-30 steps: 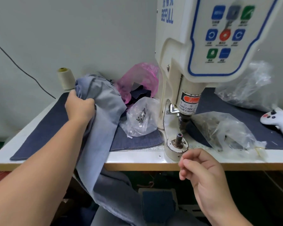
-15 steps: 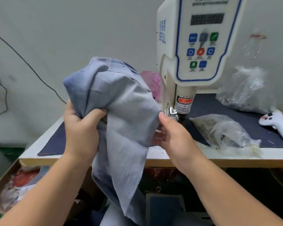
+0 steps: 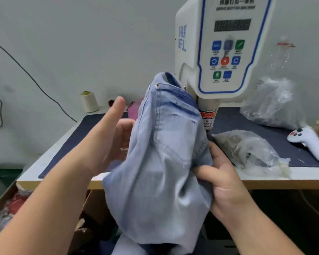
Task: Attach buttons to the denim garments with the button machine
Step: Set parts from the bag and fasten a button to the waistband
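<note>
I hold a light blue denim garment (image 3: 164, 162) up in front of the table, bunched, with its waistband and a metal rivet at the top. My right hand (image 3: 223, 186) grips its right side, fingers curled into the fabric. My left hand (image 3: 109, 138) is beside its left edge, thumb raised and fingers loosely straight, their tips touching or just behind the cloth. The white button machine (image 3: 226, 52) with a blue-edged control panel stands right behind the garment. Its lower die is hidden by the denim.
A dark blue mat (image 3: 92, 129) covers the white table (image 3: 293, 181). On it lie a clear bag of small parts (image 3: 247, 150), a second clear bag (image 3: 271, 103), a white handheld controller (image 3: 309, 142), a pink bag (image 3: 133, 111) and a thread cone (image 3: 89, 102). A cardboard box (image 3: 9, 205) sits below left.
The garment has been raised off the table and turned, showing its waistband. My left hand has released its grip and opened. My right hand came up, took the garment, and now grips lower on its right side.
</note>
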`<state>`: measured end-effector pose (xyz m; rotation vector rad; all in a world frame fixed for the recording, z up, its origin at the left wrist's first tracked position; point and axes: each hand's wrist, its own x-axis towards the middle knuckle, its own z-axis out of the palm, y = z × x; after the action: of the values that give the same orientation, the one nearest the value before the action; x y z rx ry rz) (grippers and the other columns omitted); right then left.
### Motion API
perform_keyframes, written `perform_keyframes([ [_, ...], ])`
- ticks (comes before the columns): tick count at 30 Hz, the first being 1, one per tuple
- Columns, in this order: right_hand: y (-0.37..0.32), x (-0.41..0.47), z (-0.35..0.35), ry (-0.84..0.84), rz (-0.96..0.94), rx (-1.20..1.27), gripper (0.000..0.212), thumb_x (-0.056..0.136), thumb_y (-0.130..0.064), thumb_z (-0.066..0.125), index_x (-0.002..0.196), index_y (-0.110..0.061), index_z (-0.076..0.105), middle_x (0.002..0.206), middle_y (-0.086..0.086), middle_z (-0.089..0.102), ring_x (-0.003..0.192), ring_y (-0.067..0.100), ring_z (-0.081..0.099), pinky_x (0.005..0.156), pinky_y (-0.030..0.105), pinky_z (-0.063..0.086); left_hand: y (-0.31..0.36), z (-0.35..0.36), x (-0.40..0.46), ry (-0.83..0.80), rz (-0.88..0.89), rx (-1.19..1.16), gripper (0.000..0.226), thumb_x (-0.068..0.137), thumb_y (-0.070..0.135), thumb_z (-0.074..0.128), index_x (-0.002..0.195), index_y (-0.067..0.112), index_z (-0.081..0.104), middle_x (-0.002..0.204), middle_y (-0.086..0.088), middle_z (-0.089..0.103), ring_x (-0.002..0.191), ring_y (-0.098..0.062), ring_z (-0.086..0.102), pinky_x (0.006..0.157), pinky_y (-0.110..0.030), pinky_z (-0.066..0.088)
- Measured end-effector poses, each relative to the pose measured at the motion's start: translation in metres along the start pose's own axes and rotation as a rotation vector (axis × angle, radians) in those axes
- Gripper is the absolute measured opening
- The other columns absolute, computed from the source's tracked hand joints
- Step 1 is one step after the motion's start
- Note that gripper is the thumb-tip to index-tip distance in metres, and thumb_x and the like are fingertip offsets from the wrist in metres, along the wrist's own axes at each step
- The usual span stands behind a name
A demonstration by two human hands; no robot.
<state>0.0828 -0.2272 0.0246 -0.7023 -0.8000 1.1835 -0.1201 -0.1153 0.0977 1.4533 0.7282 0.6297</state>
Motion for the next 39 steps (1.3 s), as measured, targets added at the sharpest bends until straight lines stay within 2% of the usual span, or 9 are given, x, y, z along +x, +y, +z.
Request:
perform_keyframes([
  [3, 0.007, -0.013, -0.007, -0.011, -0.048, -0.077, 0.05, 0.063, 0.016, 0.057, 0.1, -0.014, 0.072, 0.098, 0.02, 0.072, 0.089, 0.032, 0.071, 0.07, 0.037, 0.06, -0.003, 0.014, 0.014, 0.068, 0.029, 0.017, 0.069, 0.067, 0.073, 0.068, 0.114, 0.022, 0.074, 0.118, -0.012, 0.072, 0.117, -0.039, 0.062, 0.105, -0.057, 0.044],
  [5, 0.008, -0.018, -0.011, -0.02, -0.08, -0.164, 0.046, 0.063, 0.016, 0.057, 0.094, -0.014, 0.072, 0.09, 0.021, 0.071, 0.084, 0.032, 0.069, 0.072, 0.037, 0.059, -0.008, 0.029, 0.02, 0.06, 0.06, -0.013, 0.039, 0.079, 0.042, 0.069, 0.111, 0.021, 0.074, 0.115, -0.011, 0.073, 0.108, -0.033, 0.069, 0.096, -0.051, 0.053],
  [9, 0.001, -0.027, -0.029, -0.006, -0.102, -0.349, 0.04, 0.057, 0.003, 0.066, 0.092, -0.015, 0.071, 0.087, 0.023, 0.07, 0.081, 0.032, 0.066, 0.07, 0.036, 0.054, -0.022, 0.056, 0.022, 0.174, 0.041, -0.232, 0.031, 0.076, 0.011, 0.064, 0.106, 0.007, 0.071, 0.103, -0.018, 0.075, 0.09, -0.03, 0.073, 0.077, -0.04, 0.06],
  [14, -0.01, -0.034, -0.052, 0.167, -0.26, -0.494, 0.051, 0.066, -0.002, 0.064, 0.107, -0.033, 0.068, 0.111, 0.004, 0.072, 0.103, 0.019, 0.069, 0.08, 0.025, 0.056, -0.027, 0.072, 0.015, 0.053, -0.065, -0.477, 0.037, 0.059, 0.012, 0.069, 0.095, 0.005, 0.076, 0.094, -0.018, 0.075, 0.077, -0.027, 0.074, 0.062, -0.032, 0.06],
  [19, -0.042, -0.029, -0.046, 0.111, -0.495, -0.543, 0.049, 0.087, -0.054, 0.065, 0.127, -0.026, 0.065, 0.129, 0.004, 0.064, 0.121, 0.026, 0.059, 0.1, 0.033, 0.049, -0.025, 0.086, 0.012, -0.158, -0.148, -0.492, 0.034, 0.067, 0.02, 0.059, 0.09, 0.004, 0.078, 0.092, -0.018, 0.074, 0.077, -0.027, 0.073, 0.07, -0.032, 0.06],
  [22, -0.05, -0.024, -0.037, 0.144, -0.62, -0.816, 0.036, 0.09, -0.057, 0.06, 0.12, -0.037, 0.067, 0.127, -0.008, 0.056, 0.116, 0.025, 0.058, 0.101, 0.035, 0.046, -0.024, 0.09, 0.013, -0.208, -0.17, -0.491, 0.033, 0.067, 0.021, 0.059, 0.089, 0.004, 0.078, 0.091, -0.017, 0.074, 0.077, -0.027, 0.072, 0.072, -0.031, 0.06],
  [28, -0.037, -0.025, -0.043, 0.202, -0.631, -0.929, 0.022, 0.085, -0.064, 0.061, 0.09, -0.043, 0.067, 0.107, -0.018, 0.056, 0.107, 0.007, 0.057, 0.096, 0.014, 0.04, -0.038, 0.088, 0.015, -0.127, -0.255, -0.467, 0.032, 0.056, 0.01, 0.067, 0.084, 0.004, 0.08, 0.088, -0.017, 0.076, 0.075, -0.027, 0.074, 0.069, -0.031, 0.061],
  [35, -0.036, -0.028, -0.051, 0.052, -0.561, -0.819, 0.025, 0.088, -0.053, 0.067, 0.084, -0.03, 0.061, 0.089, -0.007, 0.059, 0.086, 0.019, 0.055, 0.081, 0.019, 0.044, -0.068, 0.078, 0.017, -0.155, -0.399, -0.406, 0.042, 0.082, 0.037, 0.07, 0.112, 0.008, 0.075, 0.117, -0.015, 0.072, 0.107, -0.028, 0.07, 0.092, -0.037, 0.057],
  [39, -0.04, -0.029, -0.047, -0.033, -0.58, -0.845, 0.019, 0.088, -0.046, 0.069, 0.084, -0.029, 0.063, 0.087, -0.003, 0.061, 0.082, 0.026, 0.058, 0.074, 0.028, 0.045, -0.088, 0.073, 0.016, -0.151, -0.478, -0.34, 0.051, 0.073, 0.044, 0.075, 0.114, 0.014, 0.076, 0.12, -0.012, 0.071, 0.113, -0.029, 0.068, 0.105, -0.041, 0.049],
])
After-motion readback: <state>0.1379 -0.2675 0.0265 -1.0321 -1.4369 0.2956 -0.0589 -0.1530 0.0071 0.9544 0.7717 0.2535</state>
